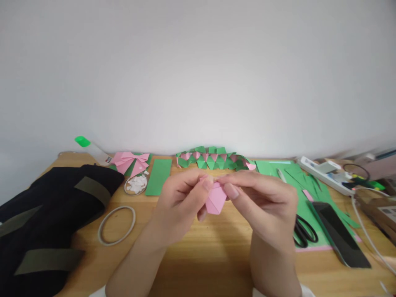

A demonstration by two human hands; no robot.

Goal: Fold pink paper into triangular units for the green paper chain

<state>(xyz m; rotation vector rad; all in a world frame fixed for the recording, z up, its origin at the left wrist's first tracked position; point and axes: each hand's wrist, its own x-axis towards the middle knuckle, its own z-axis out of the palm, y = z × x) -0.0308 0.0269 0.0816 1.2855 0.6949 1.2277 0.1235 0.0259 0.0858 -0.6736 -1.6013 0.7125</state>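
Head view: the left hand point(182, 202) pinches the pink paper point(215, 201) between thumb and fingers; the right hand point(267, 202) holds its upper right edge, thumb in front. The folded piece is held above the table point(198, 264), in front of the green-and-pink paper chain point(213, 160). The step appears to be shaping a fold; the next move likely calls for steady support and careful creasing.

Left hand point(184, 202) and right hand point(262, 200) pinching a folded pink paper piece point(215, 201); beyond the grip, a green-and-pink folded paper chain point(211, 161); left of the grip, a pink paper bow point(127, 161), a white ring point(133, 216); right of the grip, black-handled scissors point(302, 232), a smartphone point(340, 233); beneath, wooden tabletop point(204, 264)
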